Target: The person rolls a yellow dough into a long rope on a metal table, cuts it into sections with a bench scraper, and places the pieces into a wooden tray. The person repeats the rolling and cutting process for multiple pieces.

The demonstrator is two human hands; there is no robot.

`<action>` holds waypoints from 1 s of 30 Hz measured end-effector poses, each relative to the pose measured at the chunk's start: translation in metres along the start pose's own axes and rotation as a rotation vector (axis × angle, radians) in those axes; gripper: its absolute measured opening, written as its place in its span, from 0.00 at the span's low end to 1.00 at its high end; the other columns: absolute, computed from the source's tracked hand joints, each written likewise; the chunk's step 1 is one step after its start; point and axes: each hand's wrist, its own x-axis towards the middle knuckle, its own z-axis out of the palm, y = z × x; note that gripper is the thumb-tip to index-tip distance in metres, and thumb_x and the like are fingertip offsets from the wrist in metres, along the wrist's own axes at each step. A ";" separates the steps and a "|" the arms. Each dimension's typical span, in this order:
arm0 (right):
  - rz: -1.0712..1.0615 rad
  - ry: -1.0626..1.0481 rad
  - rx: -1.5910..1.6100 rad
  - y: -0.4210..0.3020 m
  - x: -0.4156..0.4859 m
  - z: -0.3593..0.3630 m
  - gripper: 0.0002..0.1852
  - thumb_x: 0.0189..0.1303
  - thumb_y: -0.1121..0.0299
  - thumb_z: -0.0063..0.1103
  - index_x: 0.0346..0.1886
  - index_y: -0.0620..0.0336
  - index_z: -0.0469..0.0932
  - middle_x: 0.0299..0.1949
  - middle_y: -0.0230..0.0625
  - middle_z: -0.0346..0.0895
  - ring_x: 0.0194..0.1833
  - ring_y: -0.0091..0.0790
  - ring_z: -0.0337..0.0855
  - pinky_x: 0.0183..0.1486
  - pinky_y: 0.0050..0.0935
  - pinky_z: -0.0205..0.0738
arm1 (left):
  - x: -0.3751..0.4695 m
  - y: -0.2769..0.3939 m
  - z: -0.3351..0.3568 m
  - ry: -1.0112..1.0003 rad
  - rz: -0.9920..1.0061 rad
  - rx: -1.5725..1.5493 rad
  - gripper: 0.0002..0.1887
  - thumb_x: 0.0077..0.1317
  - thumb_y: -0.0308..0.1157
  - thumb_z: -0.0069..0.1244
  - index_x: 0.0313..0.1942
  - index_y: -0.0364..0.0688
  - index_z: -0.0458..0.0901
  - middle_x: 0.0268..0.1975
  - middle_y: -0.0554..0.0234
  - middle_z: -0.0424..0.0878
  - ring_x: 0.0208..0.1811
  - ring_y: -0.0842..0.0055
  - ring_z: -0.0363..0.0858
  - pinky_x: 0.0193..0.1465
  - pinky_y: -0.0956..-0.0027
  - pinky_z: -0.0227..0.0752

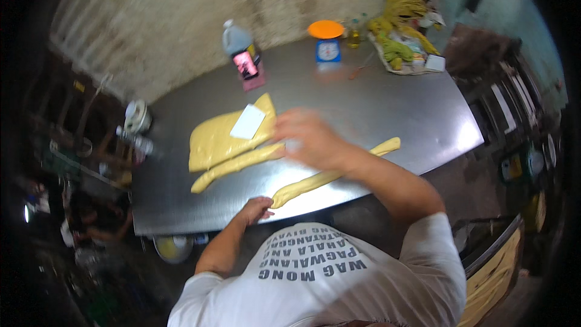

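A long rope of yellow dough (304,185) lies slantwise near the front edge of the metal table. My left hand (258,210) touches its left end, fingers partly hidden. Blurred by motion, my right hand (304,138) is at the right end of a shorter dough strip (236,163); whether it grips the strip cannot be told. Behind that strip lies a thick slab of yellow dough (213,138), with a white flat dough scraper (248,121) on top. My right forearm crosses over the long rope and hides part of it.
On the steel table (363,104) stand a plastic jug (237,38), a blue scale with an orange pan (327,50), and an oil bottle (353,36). Cloths and bags (401,52) fill the back right corner. A clear bottle (136,141) is at the left edge. A person sits at far left.
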 end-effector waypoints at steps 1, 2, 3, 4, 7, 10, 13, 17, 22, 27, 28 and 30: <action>-0.185 -0.083 0.198 -0.046 0.043 0.003 0.14 0.56 0.59 0.78 0.43 0.54 0.90 0.50 0.43 0.88 0.59 0.52 0.83 0.61 0.49 0.76 | 0.007 -0.008 -0.007 -0.018 0.030 0.022 0.18 0.76 0.39 0.58 0.59 0.39 0.83 0.51 0.58 0.89 0.44 0.67 0.93 0.42 0.69 0.87; -0.421 -0.080 0.327 -0.094 0.083 0.011 0.14 0.49 0.53 0.73 0.31 0.52 0.89 0.40 0.41 0.88 0.49 0.53 0.87 0.51 0.54 0.79 | 0.013 -0.012 -0.008 -0.028 0.037 0.028 0.18 0.76 0.39 0.58 0.59 0.39 0.83 0.51 0.58 0.89 0.44 0.67 0.93 0.42 0.69 0.87; -0.474 -0.177 0.409 -0.144 0.107 0.026 0.16 0.46 0.48 0.71 0.27 0.50 0.89 0.36 0.40 0.87 0.46 0.54 0.87 0.44 0.58 0.80 | 0.016 -0.014 -0.012 -0.022 0.041 0.025 0.18 0.76 0.39 0.58 0.60 0.39 0.83 0.51 0.58 0.89 0.44 0.67 0.93 0.42 0.69 0.87; -0.594 -0.338 0.384 -0.189 0.126 0.022 0.18 0.47 0.44 0.71 0.27 0.49 0.89 0.33 0.38 0.87 0.43 0.56 0.86 0.38 0.60 0.78 | 0.017 -0.013 -0.014 -0.015 0.037 0.030 0.18 0.76 0.39 0.58 0.60 0.39 0.83 0.51 0.58 0.89 0.44 0.67 0.93 0.42 0.69 0.87; -0.706 -0.593 0.316 -0.255 0.143 0.029 0.18 0.48 0.45 0.70 0.28 0.49 0.88 0.35 0.39 0.86 0.44 0.55 0.86 0.39 0.60 0.78 | 0.031 0.028 0.004 -0.022 -0.007 0.060 0.18 0.76 0.40 0.58 0.60 0.39 0.83 0.51 0.58 0.89 0.44 0.67 0.93 0.42 0.69 0.87; -0.671 -0.700 0.323 -0.255 0.142 0.050 0.18 0.48 0.46 0.70 0.30 0.49 0.87 0.36 0.39 0.85 0.45 0.55 0.85 0.41 0.60 0.78 | 0.034 0.031 0.013 -0.010 -0.059 0.039 0.18 0.77 0.40 0.58 0.60 0.39 0.83 0.51 0.58 0.89 0.44 0.67 0.93 0.42 0.69 0.87; -0.642 -0.725 0.326 -0.245 0.139 0.058 0.18 0.49 0.46 0.70 0.32 0.50 0.87 0.37 0.39 0.85 0.46 0.55 0.84 0.42 0.59 0.77 | 0.036 0.034 0.017 -0.002 -0.075 0.037 0.18 0.77 0.40 0.57 0.60 0.39 0.83 0.51 0.57 0.89 0.44 0.67 0.93 0.42 0.69 0.87; -0.618 -0.741 0.343 -0.236 0.137 0.063 0.18 0.50 0.47 0.70 0.34 0.50 0.85 0.39 0.39 0.84 0.48 0.54 0.84 0.43 0.59 0.77 | 0.033 0.035 0.019 0.003 -0.091 0.025 0.18 0.77 0.40 0.57 0.60 0.39 0.83 0.51 0.57 0.89 0.44 0.67 0.93 0.42 0.69 0.87; -0.607 -0.741 0.352 -0.232 0.134 0.062 0.18 0.51 0.48 0.70 0.36 0.51 0.84 0.41 0.40 0.83 0.49 0.54 0.83 0.45 0.59 0.76 | 0.026 0.036 0.018 0.024 -0.107 0.023 0.18 0.77 0.40 0.57 0.60 0.39 0.83 0.51 0.57 0.90 0.44 0.67 0.93 0.42 0.69 0.87; -0.591 -0.747 0.357 -0.227 0.136 0.065 0.19 0.52 0.49 0.70 0.39 0.51 0.82 0.43 0.40 0.82 0.51 0.53 0.82 0.47 0.58 0.75 | 0.027 0.039 0.016 0.034 -0.123 0.017 0.19 0.77 0.41 0.57 0.60 0.39 0.83 0.50 0.56 0.90 0.44 0.68 0.93 0.42 0.69 0.87; -0.592 -0.746 0.358 -0.228 0.136 0.065 0.19 0.53 0.49 0.70 0.40 0.51 0.82 0.44 0.40 0.82 0.51 0.53 0.82 0.47 0.58 0.75 | 0.027 0.040 0.015 0.033 -0.124 0.015 0.19 0.77 0.41 0.57 0.60 0.39 0.83 0.50 0.56 0.90 0.44 0.68 0.93 0.42 0.69 0.87; -0.589 -0.752 0.361 -0.227 0.134 0.065 0.19 0.53 0.49 0.69 0.41 0.52 0.81 0.45 0.40 0.81 0.52 0.53 0.81 0.48 0.58 0.75 | 0.025 0.039 0.015 0.037 -0.126 0.014 0.19 0.77 0.41 0.57 0.60 0.39 0.83 0.50 0.56 0.90 0.44 0.68 0.93 0.42 0.69 0.87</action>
